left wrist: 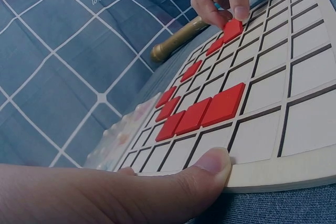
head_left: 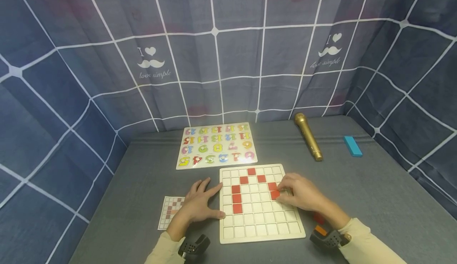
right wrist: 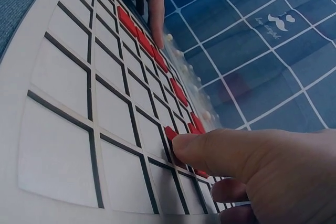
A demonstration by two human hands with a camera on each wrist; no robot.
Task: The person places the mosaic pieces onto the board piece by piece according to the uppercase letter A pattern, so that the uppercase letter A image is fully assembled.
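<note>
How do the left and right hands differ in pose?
Left hand: fingers spread, thumb on the grid board's left rim. Right hand: fingers drawn together, pinching a red tile over the board's right side.
Shared: both are bare, with pale sleeves and dark wrist devices.

Pinched red tile (head_left: 274,195) pt. hidden by R fingers (head_left: 287,183), grid card (head_left: 168,213) also pt. hidden, head vw.

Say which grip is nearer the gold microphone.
Right. The right grip pinches a red tile on the grid board, with the gold microphone just beyond; the left grip touches the board's left edge, farther off.
</note>
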